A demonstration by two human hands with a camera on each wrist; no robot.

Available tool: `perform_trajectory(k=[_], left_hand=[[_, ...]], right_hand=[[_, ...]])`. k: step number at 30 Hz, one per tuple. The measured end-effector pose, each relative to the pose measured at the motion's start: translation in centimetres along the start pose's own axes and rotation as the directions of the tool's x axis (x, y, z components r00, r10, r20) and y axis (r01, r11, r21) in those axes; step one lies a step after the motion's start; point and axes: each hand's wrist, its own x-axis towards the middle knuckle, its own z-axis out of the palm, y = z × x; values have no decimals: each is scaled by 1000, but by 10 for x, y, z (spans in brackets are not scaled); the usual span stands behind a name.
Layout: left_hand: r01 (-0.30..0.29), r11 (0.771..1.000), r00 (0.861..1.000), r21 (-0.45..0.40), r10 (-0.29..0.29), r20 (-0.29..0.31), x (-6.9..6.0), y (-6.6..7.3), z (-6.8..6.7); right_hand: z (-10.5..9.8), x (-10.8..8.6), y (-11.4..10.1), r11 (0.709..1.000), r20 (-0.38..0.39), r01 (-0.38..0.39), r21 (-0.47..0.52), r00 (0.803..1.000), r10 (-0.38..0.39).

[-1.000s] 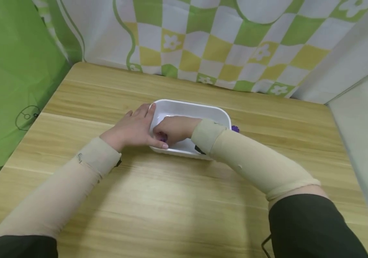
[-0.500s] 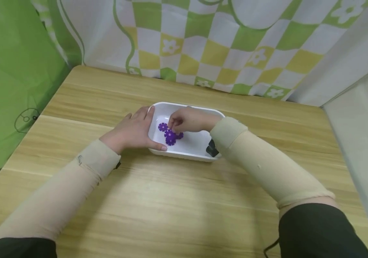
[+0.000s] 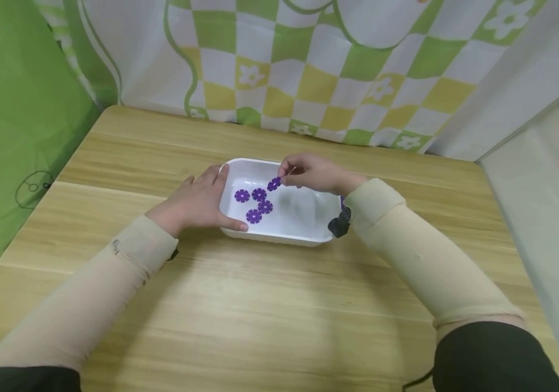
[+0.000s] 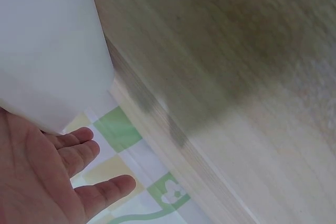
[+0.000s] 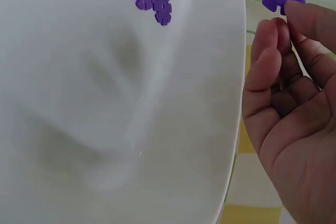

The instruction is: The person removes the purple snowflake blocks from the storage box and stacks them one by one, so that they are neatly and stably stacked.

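The right hand (image 3: pixel 314 173) holds a purple notched plastic disc (image 3: pixel 274 184) over the white tray (image 3: pixel 304 218), towards its far side. Its grip is a pinch: thumb and fingertips press on the disc's edge, leaving most of the disc sticking out with its central hole uncovered. The left hand (image 3: pixel 198 198) rests against the tray's left end, fingers spread along the rim and thumb lying over the near corner; it holds no disc. Four more purple discs (image 3: pixel 254 216) lie on the tray floor near that hand, close together, some apparently touching. A bit of purple (image 3: pixel 342 202) shows at the tray's right end, too hidden to identify. The tray stands on the wooden bench (image 3: pixel 240 305).

The held disc looks light, thin and fairly stiff, so a gentle pinch at the rim should do, with the notches giving fingertips some purchase. Its smooth plastic could slip or pivot in so small a hold. The flat-lying discs are probably awkward to lift; their toothed edges seem the best place to take hold.
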Motion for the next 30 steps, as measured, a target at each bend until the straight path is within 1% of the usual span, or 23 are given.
perform_trajectory(k=[4, 8, 13, 20, 25, 30], left_hand=[[4, 1000, 1000, 6, -4, 1, -2, -1, 0], [-2, 1000, 1000, 25, 2, 0, -2, -1, -1], [-12, 998, 1000, 59, 12, 6, -4, -1, -2], [-16, 997, 1000, 81, 17, -5, -2, -2, -1], [-6, 997, 1000, 76, 8, -24, -3, -2, -1], [11, 997, 999, 82, -8, -36, -5, -1, 0]], right_hand=[[-5, -6, 5, 999, -68, -35, 27, 997, 37], [-8, -11, 14, 998, -101, -57, 12, 993, 58], [-9, -14, 24, 999, -109, -49, 9, 993, 50], [-10, -14, 32, 996, -101, -89, 18, 991, 90], [-11, -16, 31, 994, -110, -101, 49, 988, 105], [-9, -17, 35, 992, -125, -106, 69, 986, 114]])
